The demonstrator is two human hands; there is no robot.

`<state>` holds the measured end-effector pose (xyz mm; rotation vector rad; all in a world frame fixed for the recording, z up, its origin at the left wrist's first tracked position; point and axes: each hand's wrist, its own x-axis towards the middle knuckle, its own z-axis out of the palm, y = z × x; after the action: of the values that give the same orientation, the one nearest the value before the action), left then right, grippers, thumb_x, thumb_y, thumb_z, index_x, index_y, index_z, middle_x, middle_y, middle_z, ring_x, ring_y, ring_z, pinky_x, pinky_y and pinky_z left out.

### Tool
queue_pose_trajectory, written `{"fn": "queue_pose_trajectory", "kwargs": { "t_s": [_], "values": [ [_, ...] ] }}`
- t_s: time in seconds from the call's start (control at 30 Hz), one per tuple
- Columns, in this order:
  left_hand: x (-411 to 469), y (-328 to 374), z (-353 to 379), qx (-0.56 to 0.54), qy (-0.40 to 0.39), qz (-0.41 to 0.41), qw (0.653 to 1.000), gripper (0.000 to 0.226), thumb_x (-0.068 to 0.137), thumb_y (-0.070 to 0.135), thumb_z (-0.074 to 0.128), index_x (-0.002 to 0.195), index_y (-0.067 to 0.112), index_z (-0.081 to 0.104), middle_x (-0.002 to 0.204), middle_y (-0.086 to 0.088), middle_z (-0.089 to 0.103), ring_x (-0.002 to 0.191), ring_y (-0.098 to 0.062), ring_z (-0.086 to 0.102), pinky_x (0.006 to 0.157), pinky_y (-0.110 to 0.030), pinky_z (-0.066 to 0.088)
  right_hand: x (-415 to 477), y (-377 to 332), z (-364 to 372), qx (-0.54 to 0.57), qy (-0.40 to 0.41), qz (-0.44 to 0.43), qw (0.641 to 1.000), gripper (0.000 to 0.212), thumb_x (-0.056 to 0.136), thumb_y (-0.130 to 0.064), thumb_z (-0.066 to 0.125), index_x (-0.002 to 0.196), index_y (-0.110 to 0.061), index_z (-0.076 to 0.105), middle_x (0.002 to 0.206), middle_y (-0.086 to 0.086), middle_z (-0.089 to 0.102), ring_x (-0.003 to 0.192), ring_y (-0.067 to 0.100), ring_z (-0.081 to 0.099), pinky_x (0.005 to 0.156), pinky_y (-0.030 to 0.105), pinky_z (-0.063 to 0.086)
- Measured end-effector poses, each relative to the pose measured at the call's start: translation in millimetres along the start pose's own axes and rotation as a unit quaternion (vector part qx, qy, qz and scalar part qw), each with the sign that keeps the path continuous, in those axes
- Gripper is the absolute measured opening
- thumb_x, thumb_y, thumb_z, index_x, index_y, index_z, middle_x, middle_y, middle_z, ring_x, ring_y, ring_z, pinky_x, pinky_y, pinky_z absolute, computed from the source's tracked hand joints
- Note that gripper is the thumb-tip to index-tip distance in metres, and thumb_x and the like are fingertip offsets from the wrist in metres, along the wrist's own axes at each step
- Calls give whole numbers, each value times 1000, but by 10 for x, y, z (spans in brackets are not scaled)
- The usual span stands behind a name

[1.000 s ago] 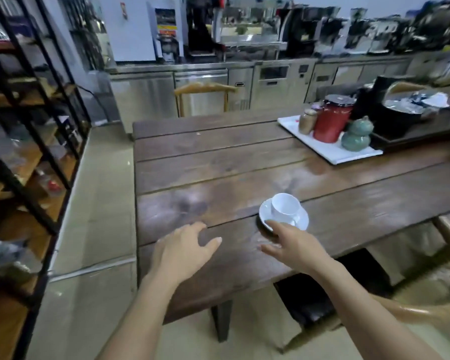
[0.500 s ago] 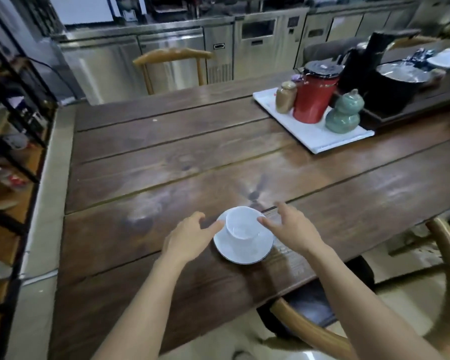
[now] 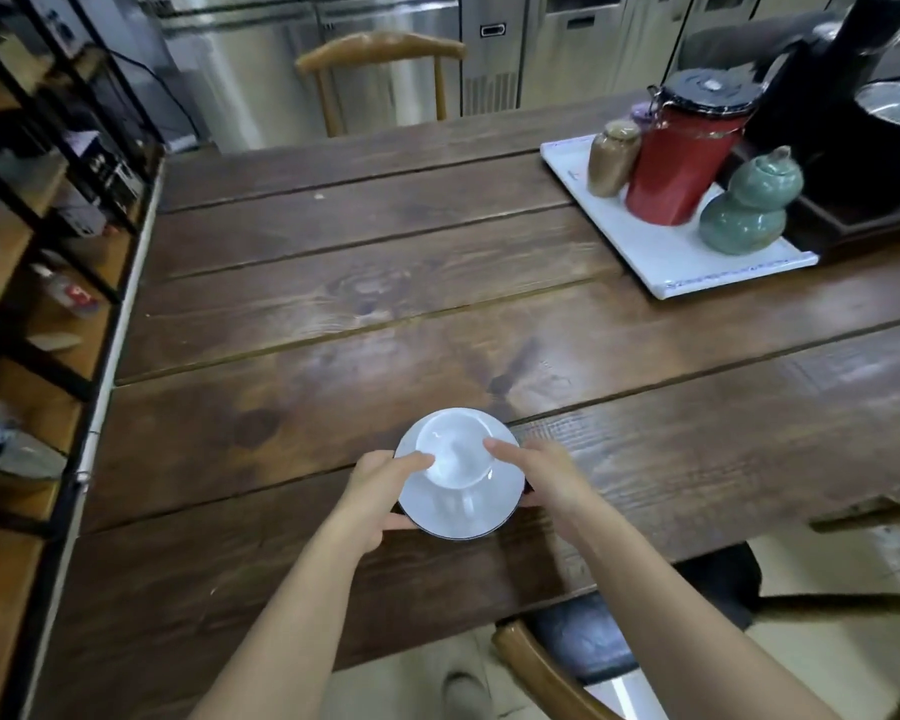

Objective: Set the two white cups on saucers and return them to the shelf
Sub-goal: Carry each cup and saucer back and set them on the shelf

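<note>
One white cup (image 3: pixel 455 455) stands on a white saucer (image 3: pixel 458 511) near the front of the dark wooden table (image 3: pixel 385 314). My left hand (image 3: pixel 380 496) grips the saucer's left rim, its forefinger touching the cup's rim. On the other side, my right hand (image 3: pixel 546 480) holds the saucer's right rim with a finger against the cup. Whether the saucer rests on the table or is just off it I cannot tell. No second cup is in view.
A black-framed wooden shelf (image 3: pixel 48 262) with assorted items stands left of the table. A white tray (image 3: pixel 666 262) at the back right holds a red canister (image 3: pixel 681 163), a brown jar (image 3: pixel 611 158) and a green gourd jar (image 3: pixel 749 205). Chairs stand behind (image 3: pixel 380 49) and in front (image 3: pixel 583 652).
Both hands have closed in from either side and taken hold of the saucer with the cup. My view has moved closer and tilted further down over the table.
</note>
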<state>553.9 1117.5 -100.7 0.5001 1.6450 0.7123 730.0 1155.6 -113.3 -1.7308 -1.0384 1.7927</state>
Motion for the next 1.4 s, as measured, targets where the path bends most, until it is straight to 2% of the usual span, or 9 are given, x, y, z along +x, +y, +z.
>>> {"fn": "queue_pose_trajectory", "kwargs": {
  "t_s": [0.1,0.2,0.37,0.5,0.73,1.0,1.13,1.3,1.4],
  "values": [
    [-46,-43,-35,-22,4,4,1000,31,83,21,67,108,8,55,113,-7,58,100,-23,59,79,-48,56,-9,30,16,-5,1,-24,1000,30,78,-33,72,80,-7,57,84,8,62,69,16,58,57,23,40],
    [-120,-76,-98,-68,-20,-5,997,44,81,22,69,117,8,47,119,-10,57,104,-29,61,76,-47,56,-15,43,85,9,3,-42,999,57,71,-40,72,108,-2,52,98,7,60,78,17,59,58,24,40],
    [-344,-156,-355,-143,-42,11,989,52,82,24,68,122,12,38,121,-10,57,104,-31,63,78,-48,55,-127,-69,344,12,-29,-79,996,45,83,-34,66,114,-8,45,104,2,57,89,16,59,68,28,45],
    [-654,-291,-762,-170,22,57,984,47,81,28,68,117,15,41,120,-9,57,103,-31,63,68,-42,56,-340,-164,799,-5,-76,-113,991,57,74,-43,69,115,-9,48,109,6,60,99,23,62,72,31,46],
    [-1547,-849,-1713,-242,159,130,948,58,61,39,74,109,20,47,119,-4,57,105,-28,62,64,-40,58,-1117,-152,1903,-37,-187,-148,970,41,86,-33,63,115,-9,47,101,-4,55,92,16,57,69,28,44],
    [-2912,-2016,-2661,-326,292,155,886,50,77,33,71,116,18,42,104,3,56,88,-19,61,76,-43,56,-2434,416,3282,-128,-331,-165,920,56,67,-45,66,109,-11,52,109,7,64,99,28,64,71,35,48],
    [-3607,-2743,-3040,-358,382,148,839,48,73,38,72,109,23,44,108,0,57,94,-23,61,67,-39,57,-3071,892,3955,-171,-384,-181,889,18,85,-28,62,76,-15,54,80,3,58,79,24,56,73,36,41],
    [-4468,-3577,-3381,-432,476,132,755,49,77,35,70,115,19,43,111,-4,57,96,-26,62,76,-45,58,-3916,1485,4806,-228,-461,-175,839,29,85,-33,63,102,-12,53,97,5,57,87,23,55,68,34,44],
    [-4918,-4005,-3557,-454,530,117,707,46,75,39,70,108,20,44,110,-6,59,91,-26,63,65,-41,57,-4430,1795,5216,-255,-511,-179,801,28,85,-31,63,102,-12,55,94,2,58,84,18,56,79,40,47]
  ]
}}
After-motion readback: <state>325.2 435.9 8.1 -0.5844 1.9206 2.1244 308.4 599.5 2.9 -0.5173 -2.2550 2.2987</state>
